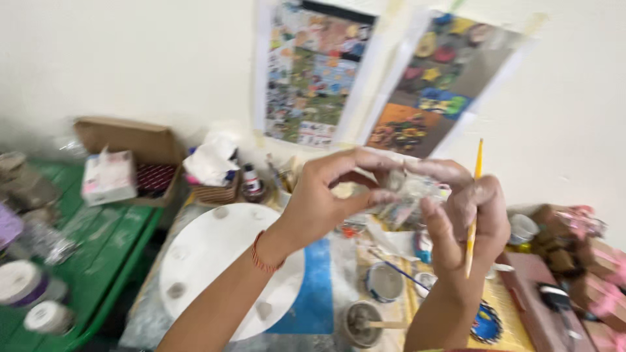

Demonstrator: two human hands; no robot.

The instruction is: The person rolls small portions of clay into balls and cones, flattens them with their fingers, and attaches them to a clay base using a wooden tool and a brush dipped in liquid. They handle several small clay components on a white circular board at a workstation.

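The small crinkly plastic packet (409, 192) I hold up over the worktop (326, 287) could slip or spill, since both grips only pinch its edges. My left hand (326, 199) pinches it closed-fingered; my right hand (466, 215) pinches too, with a yellow paintbrush (474, 208) tucked in.

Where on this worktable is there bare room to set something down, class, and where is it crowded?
Free: the middle of the white round palette, between its paint dabs, and the blue patch beside it. The green table has a bare strip right of the jars. Crowded: below the left hand and right hand, among paint pots, and at the far right boxes.
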